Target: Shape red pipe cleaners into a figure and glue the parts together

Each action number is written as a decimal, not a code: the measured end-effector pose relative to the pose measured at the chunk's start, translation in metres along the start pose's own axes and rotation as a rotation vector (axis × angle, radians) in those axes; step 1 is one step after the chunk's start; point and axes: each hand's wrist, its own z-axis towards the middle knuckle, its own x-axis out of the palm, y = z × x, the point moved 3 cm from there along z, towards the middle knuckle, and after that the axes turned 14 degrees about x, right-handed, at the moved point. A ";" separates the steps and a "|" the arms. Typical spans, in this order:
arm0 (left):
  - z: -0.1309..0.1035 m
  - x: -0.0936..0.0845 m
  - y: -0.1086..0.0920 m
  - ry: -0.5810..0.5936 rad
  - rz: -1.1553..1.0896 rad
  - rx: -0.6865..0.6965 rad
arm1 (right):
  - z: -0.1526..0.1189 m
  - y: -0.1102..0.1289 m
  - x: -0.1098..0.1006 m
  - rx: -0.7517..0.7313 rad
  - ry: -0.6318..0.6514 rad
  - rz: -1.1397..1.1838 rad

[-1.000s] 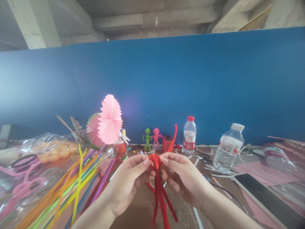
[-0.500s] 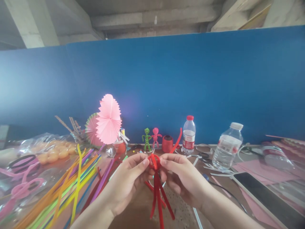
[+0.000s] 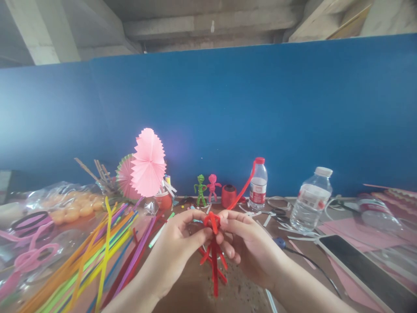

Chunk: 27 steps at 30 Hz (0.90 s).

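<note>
A red pipe-cleaner piece (image 3: 214,256) is between my two hands at the bottom centre, a looped knot on top and several strands hanging down. My left hand (image 3: 185,239) pinches it from the left with thumb and fingers. From the right, my right hand (image 3: 243,234) grips the knot, its lower fingers curled below. One long red strand (image 3: 243,189) rises from behind my right hand and passes up to the right, overlapping the red-capped bottle (image 3: 258,187) in view. Behind the hands stand a green figure (image 3: 200,190) and a pink figure (image 3: 213,188).
Colourful pipe cleaners (image 3: 94,256) lie at the left, near plastic bags (image 3: 68,204). A pink paper fan (image 3: 149,163) stands behind them. At the right are a clear bottle (image 3: 309,202), a phone (image 3: 361,269), pink paper (image 3: 348,226) and white strips.
The long red strand reaches farther up and right. The hanging strands look shorter and have shifted. My left thumb has moved right, over the piece's left side.
</note>
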 end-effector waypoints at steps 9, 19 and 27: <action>-0.002 -0.001 0.002 -0.004 0.123 0.032 | 0.002 -0.002 0.000 -0.013 -0.022 -0.008; 0.000 0.001 0.002 0.003 0.096 0.041 | 0.003 -0.002 0.001 -0.013 -0.020 0.003; -0.001 0.002 0.001 0.036 0.119 0.032 | 0.003 -0.005 0.000 -0.019 0.003 0.015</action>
